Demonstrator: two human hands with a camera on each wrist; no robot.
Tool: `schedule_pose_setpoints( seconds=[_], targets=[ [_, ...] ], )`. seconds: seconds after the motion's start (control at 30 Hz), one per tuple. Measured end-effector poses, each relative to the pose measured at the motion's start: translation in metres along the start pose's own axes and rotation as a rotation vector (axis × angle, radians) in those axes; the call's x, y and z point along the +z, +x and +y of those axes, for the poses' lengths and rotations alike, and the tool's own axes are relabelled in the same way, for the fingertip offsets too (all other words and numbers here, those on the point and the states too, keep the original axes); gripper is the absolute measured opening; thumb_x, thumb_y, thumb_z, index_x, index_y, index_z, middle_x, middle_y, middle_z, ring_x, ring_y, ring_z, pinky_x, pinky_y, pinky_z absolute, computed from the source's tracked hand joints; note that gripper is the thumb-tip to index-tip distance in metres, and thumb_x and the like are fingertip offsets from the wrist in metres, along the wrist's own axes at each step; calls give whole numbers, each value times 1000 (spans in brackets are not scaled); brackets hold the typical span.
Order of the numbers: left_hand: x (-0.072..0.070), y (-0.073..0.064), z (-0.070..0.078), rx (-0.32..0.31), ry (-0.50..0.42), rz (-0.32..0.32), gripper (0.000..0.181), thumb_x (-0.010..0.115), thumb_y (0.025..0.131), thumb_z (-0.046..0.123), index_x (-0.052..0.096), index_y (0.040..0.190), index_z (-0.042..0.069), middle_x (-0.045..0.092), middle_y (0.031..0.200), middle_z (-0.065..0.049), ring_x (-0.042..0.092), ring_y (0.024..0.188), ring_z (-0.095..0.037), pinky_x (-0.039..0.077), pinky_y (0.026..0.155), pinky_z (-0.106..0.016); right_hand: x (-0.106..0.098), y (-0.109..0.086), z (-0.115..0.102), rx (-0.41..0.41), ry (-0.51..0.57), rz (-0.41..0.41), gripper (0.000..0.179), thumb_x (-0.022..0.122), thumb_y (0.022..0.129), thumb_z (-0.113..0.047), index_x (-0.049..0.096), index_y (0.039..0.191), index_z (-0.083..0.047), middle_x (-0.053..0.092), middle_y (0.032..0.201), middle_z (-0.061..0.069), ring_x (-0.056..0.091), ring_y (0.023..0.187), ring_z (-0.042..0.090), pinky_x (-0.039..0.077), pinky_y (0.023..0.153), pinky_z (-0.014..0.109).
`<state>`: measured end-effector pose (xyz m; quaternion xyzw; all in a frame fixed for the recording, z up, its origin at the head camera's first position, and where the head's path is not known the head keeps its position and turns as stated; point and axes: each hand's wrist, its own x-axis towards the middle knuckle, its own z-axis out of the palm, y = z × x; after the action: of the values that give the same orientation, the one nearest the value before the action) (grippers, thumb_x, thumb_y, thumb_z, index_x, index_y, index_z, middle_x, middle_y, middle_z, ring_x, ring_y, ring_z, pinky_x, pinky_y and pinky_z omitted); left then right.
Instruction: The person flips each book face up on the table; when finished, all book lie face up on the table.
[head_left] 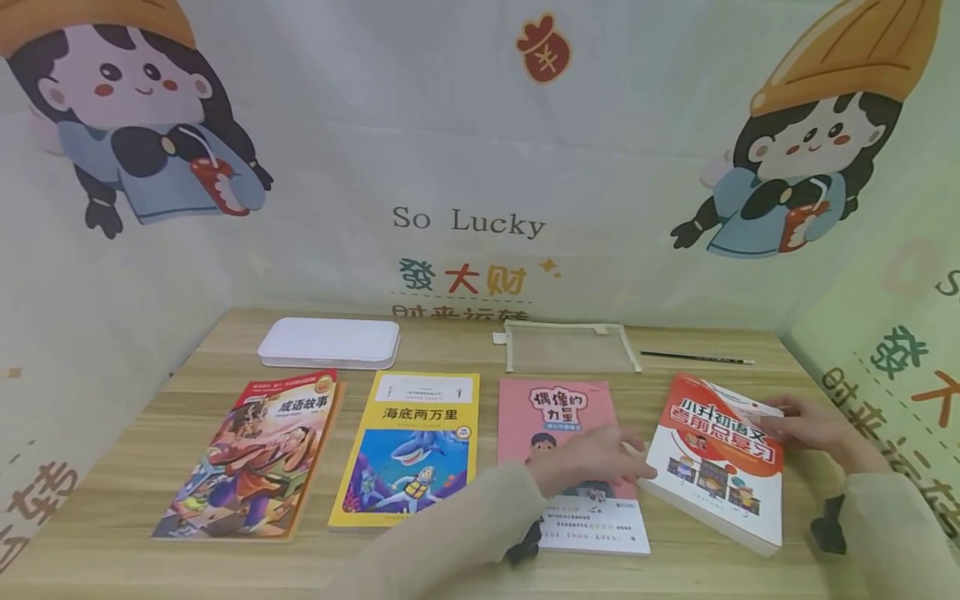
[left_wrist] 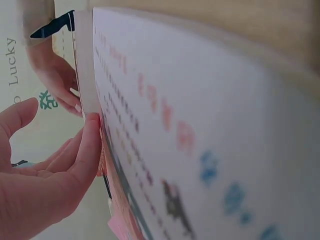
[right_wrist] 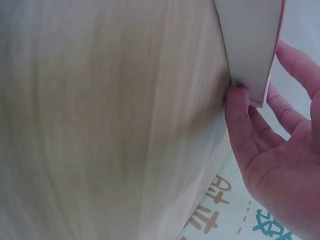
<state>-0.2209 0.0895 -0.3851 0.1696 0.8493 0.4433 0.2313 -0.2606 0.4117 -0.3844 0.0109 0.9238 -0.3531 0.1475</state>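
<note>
A thick red-and-white book (head_left: 712,467) lies slightly turned at the right of the table. My right hand (head_left: 806,425) grips its upper right edge; in the right wrist view, fingers (right_wrist: 237,107) go round the corner of the page block. Over the pink book (head_left: 517,417) reaches my left hand (head_left: 588,458), fingers extended towards the thick book's left edge. In the left wrist view its fingertips (left_wrist: 91,122) are right at that book's side, the thumb standing apart. My left hand and forearm hide part of the pink book.
Further left lie a yellow book (head_left: 420,417) and an orange-edged storybook (head_left: 255,450). Along the back are a white case (head_left: 330,342), a mesh zip pouch (head_left: 566,348) and a black pencil (head_left: 697,357). Printed cloth (head_left: 465,125) hangs behind the wooden table (head_left: 112,500).
</note>
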Motion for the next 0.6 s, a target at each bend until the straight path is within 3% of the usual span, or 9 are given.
schedule_pose_setpoints(
  seconds=[0.13,0.37,0.6],
  targets=[
    [0,-7,-1,6,69,-15,41,68,74,34,58,112,21,60,67,7,55,58,-9,39,61,-23,4,5,-2,-27,56,-19,65,56,86,-26,24,122,17,37,109,37,53,90,31,48,73,37],
    [5,-16,-2,32,-161,-132,38,67,78,15,54,112,5,60,72,-1,58,62,-13,48,58,-23,10,12,-11,-55,97,-52,67,57,86,-25,21,126,15,32,117,38,51,94,33,48,75,38],
    [12,-22,-3,45,-200,-178,35,66,78,11,54,110,4,60,75,-1,58,63,-13,49,57,-23,14,16,-24,-104,85,-81,64,58,85,-21,23,126,13,29,118,39,47,97,40,47,76,41]
  ],
)
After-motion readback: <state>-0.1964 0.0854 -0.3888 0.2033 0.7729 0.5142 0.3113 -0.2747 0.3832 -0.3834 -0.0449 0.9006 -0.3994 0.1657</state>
